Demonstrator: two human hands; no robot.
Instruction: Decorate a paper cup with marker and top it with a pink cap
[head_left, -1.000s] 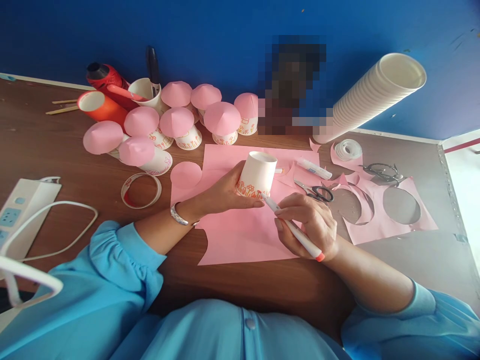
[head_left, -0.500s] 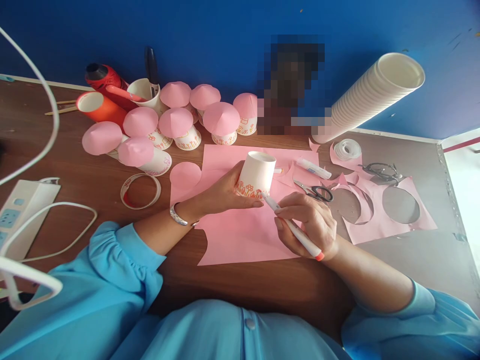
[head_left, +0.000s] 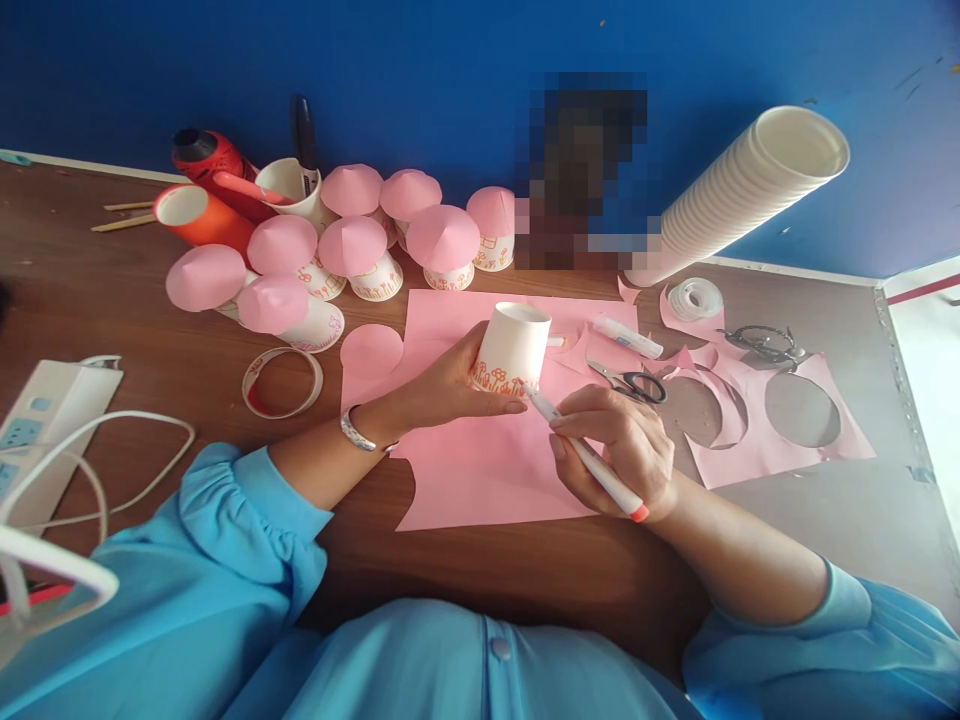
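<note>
In the head view, your left hand (head_left: 469,385) is wrapped around a white paper cup (head_left: 514,340), narrower end up, above the middle of the pink sheet (head_left: 487,480), while your right hand (head_left: 622,445) pinches a marker (head_left: 592,460) with its tip at the cup's flowered lower edge; whether the tip truly touches, you cannot tell from here. The likeliest slip is a stray line: the cup has no visible support beyond your left hand, so a small roll of it could pull the stroke off the border. Your left thumb lies just beside the tip, so an overrun could ink your skin, and fingers against the flowers could smear them if the ink is wet. Squeezing too hard might dent the thin wall. A loosened marker would probably drop and mark the sheet. Scissors (head_left: 627,384) lie at the sheet's right edge, beyond your right hand, so a careless reach there could nick you. Left of the sheet, a white cable (head_left: 64,560) passes near your left sleeve (head_left: 240,530) and might snag it, jolting the cup.
</note>
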